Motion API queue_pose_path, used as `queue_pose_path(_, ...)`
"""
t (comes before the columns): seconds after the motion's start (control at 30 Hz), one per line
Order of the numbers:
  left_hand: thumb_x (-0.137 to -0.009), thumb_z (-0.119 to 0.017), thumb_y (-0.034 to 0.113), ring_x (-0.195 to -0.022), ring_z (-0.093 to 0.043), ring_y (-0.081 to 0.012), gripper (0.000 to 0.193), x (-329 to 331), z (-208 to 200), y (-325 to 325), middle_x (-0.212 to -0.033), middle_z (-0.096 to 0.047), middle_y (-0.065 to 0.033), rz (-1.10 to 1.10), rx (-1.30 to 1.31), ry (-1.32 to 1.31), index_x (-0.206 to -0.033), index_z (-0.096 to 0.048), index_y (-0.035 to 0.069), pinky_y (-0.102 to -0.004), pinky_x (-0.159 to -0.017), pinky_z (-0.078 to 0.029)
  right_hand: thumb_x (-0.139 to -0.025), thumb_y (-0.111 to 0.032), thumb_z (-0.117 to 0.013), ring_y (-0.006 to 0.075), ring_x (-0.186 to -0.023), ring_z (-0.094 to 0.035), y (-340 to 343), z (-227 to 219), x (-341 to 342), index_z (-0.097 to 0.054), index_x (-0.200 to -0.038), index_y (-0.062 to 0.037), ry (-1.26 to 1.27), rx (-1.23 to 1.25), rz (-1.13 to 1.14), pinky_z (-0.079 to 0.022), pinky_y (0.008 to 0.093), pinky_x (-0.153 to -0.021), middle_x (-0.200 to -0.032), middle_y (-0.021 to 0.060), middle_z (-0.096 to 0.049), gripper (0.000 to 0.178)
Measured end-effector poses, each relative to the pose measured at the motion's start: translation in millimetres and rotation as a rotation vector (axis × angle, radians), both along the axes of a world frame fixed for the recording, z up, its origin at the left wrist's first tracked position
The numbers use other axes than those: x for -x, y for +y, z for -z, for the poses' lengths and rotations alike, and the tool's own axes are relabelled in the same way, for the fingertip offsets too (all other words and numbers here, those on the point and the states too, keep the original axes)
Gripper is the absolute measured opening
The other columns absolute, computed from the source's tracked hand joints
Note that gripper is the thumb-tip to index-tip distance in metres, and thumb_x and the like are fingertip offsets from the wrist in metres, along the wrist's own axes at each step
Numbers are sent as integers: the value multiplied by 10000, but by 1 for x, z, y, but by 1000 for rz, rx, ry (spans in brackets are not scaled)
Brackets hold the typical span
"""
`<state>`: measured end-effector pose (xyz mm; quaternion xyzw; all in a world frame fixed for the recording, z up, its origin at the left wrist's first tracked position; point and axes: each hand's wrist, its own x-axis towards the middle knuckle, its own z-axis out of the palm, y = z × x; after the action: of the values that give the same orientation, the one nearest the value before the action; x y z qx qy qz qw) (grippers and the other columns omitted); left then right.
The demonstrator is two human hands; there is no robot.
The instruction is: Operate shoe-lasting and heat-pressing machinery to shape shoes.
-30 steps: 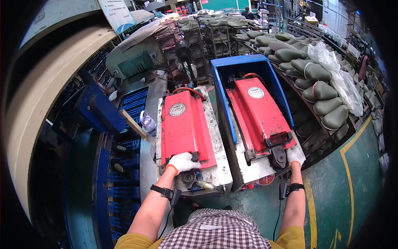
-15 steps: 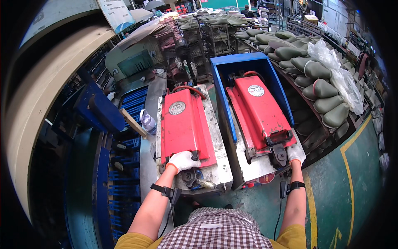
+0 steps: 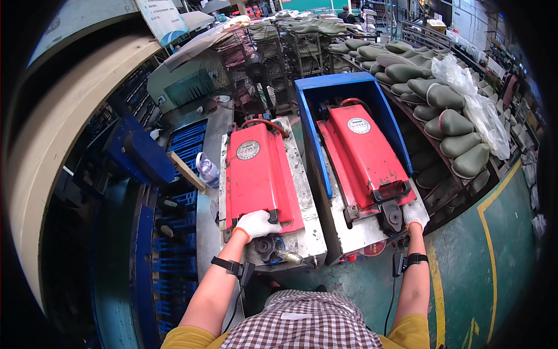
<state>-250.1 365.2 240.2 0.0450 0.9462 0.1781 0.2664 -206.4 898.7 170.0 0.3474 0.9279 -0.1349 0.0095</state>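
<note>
Two red machine covers lie side by side, the left cover [image 3: 260, 174] on a worn metal bed and the right cover [image 3: 366, 157] inside a blue open-fronted hood [image 3: 340, 84]. My left hand [image 3: 256, 224], in a white knit glove, is closed round the dark handle at the front edge of the left cover. Just below it sit a black round latch [image 3: 265, 247] and a metal lever [image 3: 289, 257]. My right hand [image 3: 415, 215], also gloved, lies with fingers stretched over the front right corner of the right machine, beside a black round knob [image 3: 394, 217].
Olive-green boots [image 3: 453, 125] fill a rack on the right, partly under clear plastic sheeting [image 3: 474, 110]. A bottle [image 3: 207, 170] stands on the metal ledge at left, by a wooden strip [image 3: 186, 172]. Blue racks [image 3: 180, 256] and a large beige panel [image 3: 64, 157] flank the left.
</note>
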Motion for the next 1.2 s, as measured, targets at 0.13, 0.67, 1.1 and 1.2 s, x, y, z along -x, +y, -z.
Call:
queue_pose_path(0.13, -712, -739, 631, -893, -718, -323, 657, 0, -6, 2, -920, -745, -172, -3, 1, -49, -976, -743, 29, -414, -821, -535, -875, -441, -548, 393, -1106, -674, 0, 0, 0, -743, -1103, -127, 10, 9, 4, -528, 490, -945, -1166, 165, -717, 434)
queue_pose_path(0.67, -716, -735, 624, -984, -710, -352, 678, 0, -6, 3, -1042, -737, -208, 1, 20, -52, -1036, -746, 26, -426, -875, -532, -878, -432, -542, 387, -1102, -677, -4, -6, -2, -740, -1118, -136, 22, 38, 21, -525, 486, -947, -1155, 175, -719, 429)
queue_pose_path(1.1, -703, -734, 626, -968, -712, -349, 681, 0, 0, 1, -1026, -738, -205, -1, 16, -19, -1023, -744, 25, -423, -858, -535, -880, -435, -534, 387, -1102, -677, -1, -2, 0, -737, -1106, -128, 2, 16, 1, -526, 484, -941, -1161, 180, -716, 432)
queue_pose_path(1.2, -701, -736, 624, -946, -716, -341, 671, 0, -1, 1, -991, -741, -197, -2, 5, -16, -1004, -746, 26, -421, -846, -537, -881, -437, -537, 388, -1101, -676, -1, -1, 0, -736, -1105, -125, 12, 17, 2, -527, 484, -939, -1160, 182, -715, 433)
